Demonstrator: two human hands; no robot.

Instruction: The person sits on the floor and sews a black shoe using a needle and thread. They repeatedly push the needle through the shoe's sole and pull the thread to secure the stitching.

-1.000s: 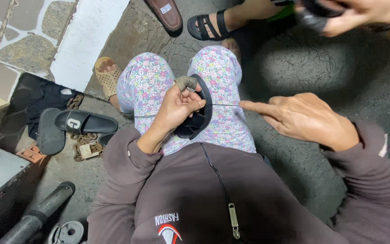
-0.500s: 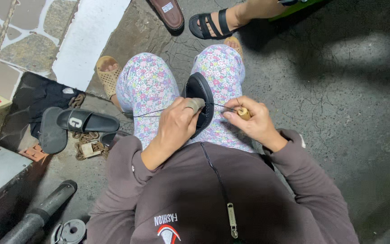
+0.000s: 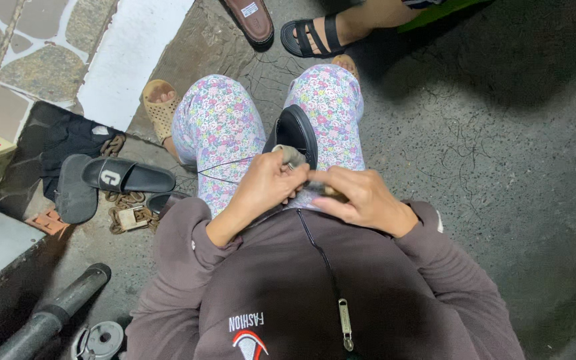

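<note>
Left hand [image 3: 265, 183] grips the near end of a black shoe [image 3: 295, 137], its fingers curled around a grey piece of the shoe's edge, and the shoe stands on its side in the gap between the knees, reaching away from the hand toward the feet. Right hand [image 3: 361, 197] sits just beside the left one, touching it at the fingertips, closed in a pinch on a small tool with a yellowish handle [image 3: 331, 192] that mostly hides under the fingers; what its tip does cannot be told. A dark thread [image 3: 225, 163] runs from the left hand out over the left thigh of the flowered trousers [image 3: 218, 127]. Both hands hover over the lap, close to the brown zip-up sweatshirt [image 3: 301, 287]. On the ground to the left lie a black slide sandal [image 3: 128, 177], a chain with a padlock [image 3: 131, 217] and a dark cloth [image 3: 55, 140]. Farther up, another person's foot in a black strappy sandal [image 3: 315, 33] rests on the cracked pavement [image 3: 488, 147], with a brown shoe [image 3: 251, 19] next to it.
</note>
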